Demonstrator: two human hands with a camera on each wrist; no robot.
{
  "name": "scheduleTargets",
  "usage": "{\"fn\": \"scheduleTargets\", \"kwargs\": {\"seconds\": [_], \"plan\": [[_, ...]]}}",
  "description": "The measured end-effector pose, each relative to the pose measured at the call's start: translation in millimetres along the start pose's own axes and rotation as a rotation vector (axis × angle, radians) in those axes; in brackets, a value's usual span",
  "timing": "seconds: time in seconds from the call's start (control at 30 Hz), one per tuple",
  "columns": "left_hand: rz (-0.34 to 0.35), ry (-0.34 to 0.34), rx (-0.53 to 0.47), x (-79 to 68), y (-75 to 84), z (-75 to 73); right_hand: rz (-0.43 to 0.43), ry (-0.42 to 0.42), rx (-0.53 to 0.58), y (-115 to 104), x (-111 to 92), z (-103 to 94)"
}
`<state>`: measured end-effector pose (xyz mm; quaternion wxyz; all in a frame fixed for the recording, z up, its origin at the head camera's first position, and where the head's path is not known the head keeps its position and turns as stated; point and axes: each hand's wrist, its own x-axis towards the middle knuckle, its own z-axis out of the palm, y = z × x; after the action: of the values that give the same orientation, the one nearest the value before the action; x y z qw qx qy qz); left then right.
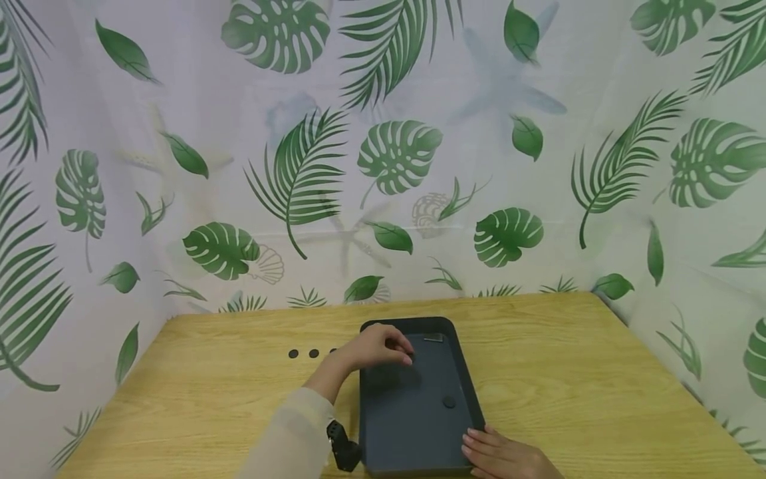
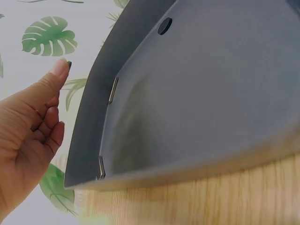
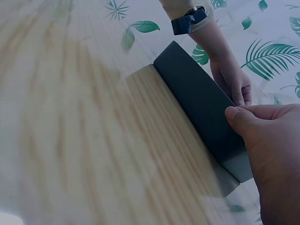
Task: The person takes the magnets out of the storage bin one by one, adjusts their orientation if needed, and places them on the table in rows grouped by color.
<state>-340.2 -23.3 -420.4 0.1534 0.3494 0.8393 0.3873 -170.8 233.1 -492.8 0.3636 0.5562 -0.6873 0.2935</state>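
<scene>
A dark grey rectangular tray [image 1: 413, 426] lies on the wooden table. Over its far left part, my left hand [image 1: 380, 346] pinches a small black disc [image 2: 70, 64] at the fingertips, mostly hidden by the thumb. Another black disc [image 1: 449, 402] rests on the tray floor toward the right side. My right hand [image 1: 509, 458] holds the tray's rim at the near right corner, with the thumb [image 3: 241, 119] against the outer wall and fingers over the edge. Inside the tray, by the far wall, is a thin shiny strip [image 1: 433, 338]; the left wrist view shows a second strip [image 2: 101, 168].
Left of the tray, a row of small black discs [image 1: 314, 353] lies on the wooden table [image 1: 556, 372], one partly behind my left forearm. A leaf-patterned cloth [image 1: 395, 159] hangs behind and beside the table. A dark wrist device [image 1: 344, 447] sits by the tray's left wall.
</scene>
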Motion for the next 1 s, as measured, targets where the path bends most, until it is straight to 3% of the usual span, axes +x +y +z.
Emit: {"fn": "scheduleTargets", "kwargs": {"seconds": [0.37,0.57,0.73,1.0], "plan": [[-0.025,0.083,-0.073,-19.6,-14.0,-9.2,0.001,-0.01,0.013,3,-6,0.6],[0.017,0.128,-0.119,-31.4,-19.1,-10.3,0.005,-0.003,-0.003,5,-10,2.5],[0.036,0.202,-0.09,-41.7,-21.4,-12.0,0.005,0.007,0.004,3,-7,2.0],[-0.002,0.33,-0.065,-56.9,-34.7,-15.2,-0.002,0.039,-0.03,-3,8,0.6]]}}
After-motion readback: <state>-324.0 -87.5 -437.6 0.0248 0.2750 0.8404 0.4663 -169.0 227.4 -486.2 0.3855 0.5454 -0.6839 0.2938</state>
